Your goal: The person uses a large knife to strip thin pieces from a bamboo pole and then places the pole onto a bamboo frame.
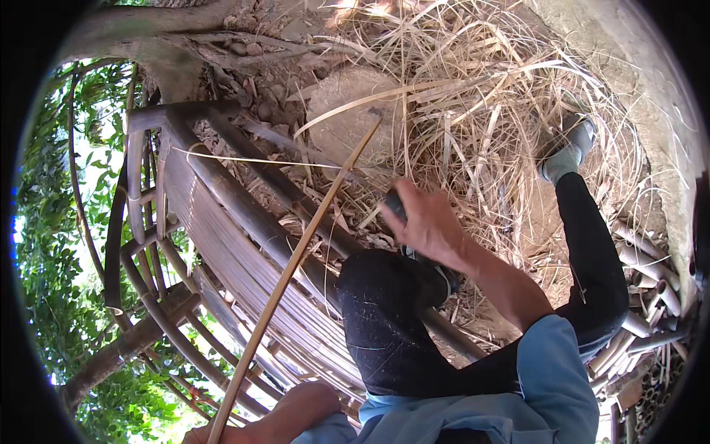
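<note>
My right hand (425, 222) is closed round the dark handle of a long knife (396, 206). Its grey blade, smeared by motion, points away to the upper left. A long, narrow bamboo strip (296, 255) slants up from the lower edge, its far tip above the blade side of my right hand. At the bottom my left hand (211, 435) grips the strip's near end, though the picture's edge cuts off most of the fingers. One thin pale sliver (259, 159) runs leftward from the strip near its upper part.
A bamboo bench (214, 192) with dark rails lies to the left, beside my bent knee (377, 296). Ahead are a flat round stump (351, 111) and a heap of pale shavings (481, 118). Cut bamboo pieces (647, 281) are piled at right, by a wall (636, 66).
</note>
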`<state>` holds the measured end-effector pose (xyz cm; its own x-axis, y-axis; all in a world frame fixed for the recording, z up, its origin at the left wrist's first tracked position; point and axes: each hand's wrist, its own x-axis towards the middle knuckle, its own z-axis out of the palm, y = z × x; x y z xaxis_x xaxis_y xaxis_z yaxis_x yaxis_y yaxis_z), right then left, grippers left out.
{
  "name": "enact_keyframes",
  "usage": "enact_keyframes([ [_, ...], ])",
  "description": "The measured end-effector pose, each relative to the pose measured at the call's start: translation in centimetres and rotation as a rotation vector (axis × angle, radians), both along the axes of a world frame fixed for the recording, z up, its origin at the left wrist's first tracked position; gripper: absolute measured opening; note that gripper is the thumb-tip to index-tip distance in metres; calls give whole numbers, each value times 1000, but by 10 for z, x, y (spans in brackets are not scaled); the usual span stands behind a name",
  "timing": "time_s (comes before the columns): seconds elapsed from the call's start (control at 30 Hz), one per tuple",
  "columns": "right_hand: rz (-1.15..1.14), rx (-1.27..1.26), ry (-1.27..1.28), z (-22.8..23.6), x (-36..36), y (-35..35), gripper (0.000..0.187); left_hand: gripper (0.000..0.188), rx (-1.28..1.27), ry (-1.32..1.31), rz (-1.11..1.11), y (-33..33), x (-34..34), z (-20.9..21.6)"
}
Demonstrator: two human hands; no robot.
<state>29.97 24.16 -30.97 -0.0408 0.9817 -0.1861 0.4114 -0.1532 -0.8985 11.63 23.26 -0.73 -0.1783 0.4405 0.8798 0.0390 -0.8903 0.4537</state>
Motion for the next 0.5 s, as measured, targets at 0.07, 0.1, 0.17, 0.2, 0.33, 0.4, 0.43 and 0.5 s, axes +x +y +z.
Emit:
enact_keyframes([
  [0.07, 1, 286, 8, 31, -20, -11, 32, 32, -2, 1, -1, -3, -2, 0],
  [0.1, 3, 426, 12, 39, -24, -15, 31, 32, -4, -3, -1, -3, -4, 2],
  [0.17, 58, 340, -16, 42, -22, -14, 29, 31, -6, -2, 0, -5, -6, 4],
  [0.2, 86, 296, -29, 42, -21, -11, 28, 31, -11, -5, -2, -6, -6, 4],
  [0.33, -23, 180, -125, 1, -5, 13, 25, 30, -26, -20, -43, -4, -5, 3],
  [0.4, -19, 223, -18, 15, -13, 3, 25, 30, -31, -12, -39, -5, -13, 2],
  [0.43, -12, 365, -46, 24, -16, -2, 25, 30, -24, -7, -22, -6, -13, 1],
  [0.5, 56, 338, -70, 19, -18, -3, 27, 29, -17, -1, 10, -6, -13, 1],
])
